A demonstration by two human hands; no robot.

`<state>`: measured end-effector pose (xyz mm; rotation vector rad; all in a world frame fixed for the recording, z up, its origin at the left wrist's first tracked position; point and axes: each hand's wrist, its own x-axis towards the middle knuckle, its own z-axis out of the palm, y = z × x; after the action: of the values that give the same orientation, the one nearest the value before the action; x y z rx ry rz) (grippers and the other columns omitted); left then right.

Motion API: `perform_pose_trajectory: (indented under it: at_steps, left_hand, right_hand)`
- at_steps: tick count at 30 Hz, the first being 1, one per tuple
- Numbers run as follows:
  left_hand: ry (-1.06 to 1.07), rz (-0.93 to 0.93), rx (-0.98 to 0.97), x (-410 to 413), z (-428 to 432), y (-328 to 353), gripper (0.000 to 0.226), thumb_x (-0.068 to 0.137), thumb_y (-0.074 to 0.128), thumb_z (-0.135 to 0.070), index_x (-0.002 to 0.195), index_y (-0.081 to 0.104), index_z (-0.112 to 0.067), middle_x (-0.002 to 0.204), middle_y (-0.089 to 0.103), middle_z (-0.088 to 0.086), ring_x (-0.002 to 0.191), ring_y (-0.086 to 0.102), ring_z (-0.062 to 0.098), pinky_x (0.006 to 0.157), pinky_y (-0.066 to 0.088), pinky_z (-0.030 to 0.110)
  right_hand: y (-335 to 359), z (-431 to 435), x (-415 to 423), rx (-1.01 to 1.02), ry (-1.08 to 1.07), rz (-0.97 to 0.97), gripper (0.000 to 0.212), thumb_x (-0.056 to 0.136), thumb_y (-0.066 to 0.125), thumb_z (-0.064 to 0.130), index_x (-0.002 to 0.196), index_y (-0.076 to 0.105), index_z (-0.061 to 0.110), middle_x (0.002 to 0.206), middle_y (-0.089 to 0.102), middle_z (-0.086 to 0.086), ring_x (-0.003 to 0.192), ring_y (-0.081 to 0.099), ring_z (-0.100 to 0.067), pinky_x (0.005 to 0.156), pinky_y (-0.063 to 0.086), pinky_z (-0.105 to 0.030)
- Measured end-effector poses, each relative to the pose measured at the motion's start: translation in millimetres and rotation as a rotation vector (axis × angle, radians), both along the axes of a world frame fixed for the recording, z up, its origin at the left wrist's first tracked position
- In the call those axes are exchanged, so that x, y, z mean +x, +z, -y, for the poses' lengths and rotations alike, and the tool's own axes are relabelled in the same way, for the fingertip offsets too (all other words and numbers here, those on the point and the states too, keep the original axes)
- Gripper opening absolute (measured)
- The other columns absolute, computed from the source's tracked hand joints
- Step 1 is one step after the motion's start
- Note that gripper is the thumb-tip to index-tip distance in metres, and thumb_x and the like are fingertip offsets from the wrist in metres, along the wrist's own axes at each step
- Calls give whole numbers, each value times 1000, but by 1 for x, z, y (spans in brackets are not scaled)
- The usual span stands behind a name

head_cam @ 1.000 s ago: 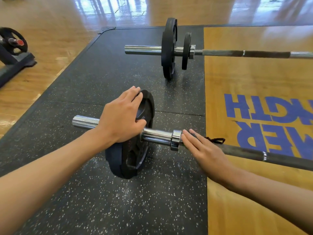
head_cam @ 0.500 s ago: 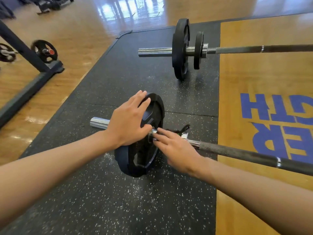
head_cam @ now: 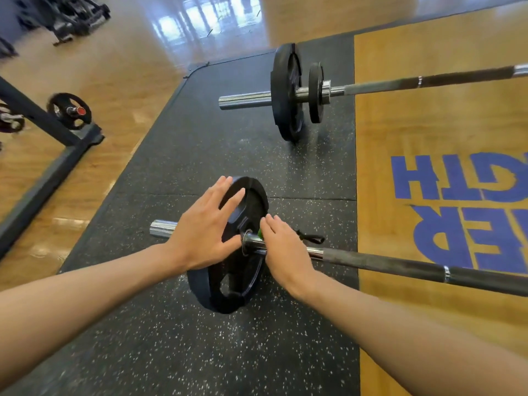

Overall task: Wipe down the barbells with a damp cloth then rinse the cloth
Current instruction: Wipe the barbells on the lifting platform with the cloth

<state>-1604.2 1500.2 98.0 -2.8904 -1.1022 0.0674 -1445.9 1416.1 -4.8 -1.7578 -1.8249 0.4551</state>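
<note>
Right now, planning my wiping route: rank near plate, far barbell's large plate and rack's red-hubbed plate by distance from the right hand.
1. Near plate, beside the right hand.
2. Far barbell's large plate, ahead.
3. Rack's red-hubbed plate, far left.

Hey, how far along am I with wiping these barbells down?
Done: nothing I can confirm; no cloth shows. In hand: your left hand lies spread on the plate of the near barbell; your right hand rests on its bar, a green bit beneath the fingers. Left: wiping it and the far barbell, then rinsing.
</note>
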Motion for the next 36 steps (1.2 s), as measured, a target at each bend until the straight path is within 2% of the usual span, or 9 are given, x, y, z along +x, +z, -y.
perform_pose_trajectory:
  at_steps: [2,5,10,17,24,28,31,34,36]
  left_hand:
    - [-39,-5,-63,-5,-5,1,89,85,42,-57,161,16,-17,168,8,10,156,-1,21,125,17,42]
    - [-109,16,-134,-22,-18,2,89,92,32,-63,161,-1,-18,169,-4,3,155,-12,14,127,7,39]
    - [-180,-61,-32,-72,-68,18,97,91,5,-81,161,-2,-14,169,-7,5,155,-14,21,127,3,44]
    - [-323,-196,33,-139,-139,26,104,88,6,-86,160,-2,-10,168,-6,9,155,-11,27,126,7,47]
    - [-420,-178,27,-177,-164,-6,105,90,18,-84,158,16,-4,166,12,15,155,6,33,124,19,52]
    - [-403,-159,1,-184,-171,-33,104,90,18,-83,159,14,-4,166,11,15,155,5,33,123,19,53]
    - [-381,-164,-18,-188,-175,-59,105,90,18,-83,158,15,-4,166,12,16,154,8,34,123,20,53]
    - [-346,-172,-54,-192,-175,-82,102,92,16,-82,159,17,-5,165,15,17,154,10,33,123,21,53]
    - [-303,-159,-71,-196,-173,-96,99,94,14,-80,159,17,-7,165,16,16,154,10,32,123,20,52]
  right_hand:
    - [12,-4,-6,57,-145,-88,76,90,49,-16,159,25,5,166,24,-11,155,17,-25,123,2,-25]
    - [26,-15,-17,104,-312,-197,75,93,42,-17,160,21,8,168,20,-6,156,13,-17,125,6,-25]
    - [68,-53,-48,194,-364,-296,63,101,38,-8,160,22,8,166,25,-5,154,22,-16,125,24,-36]
    - [118,-93,-84,269,-380,-223,61,101,41,-10,158,30,8,161,36,-8,147,38,-22,114,42,-47]
    - [115,-122,-167,108,-437,21,75,93,48,-15,160,23,7,165,26,-9,154,21,-19,120,12,-16]
    - [72,-124,-211,23,-572,4,73,95,46,-15,160,19,5,166,22,-11,156,15,-20,126,23,-38]
    - [35,-120,-226,-50,-672,6,72,96,43,-14,160,17,4,168,18,-10,156,9,-20,126,21,-39]
    - [7,-114,-226,-129,-692,7,78,92,39,-20,161,11,5,169,9,-7,157,0,-18,127,7,-34]
    - [-5,-111,-223,-145,-737,71,77,89,43,-21,159,19,2,167,19,-11,156,9,-22,126,13,-37]
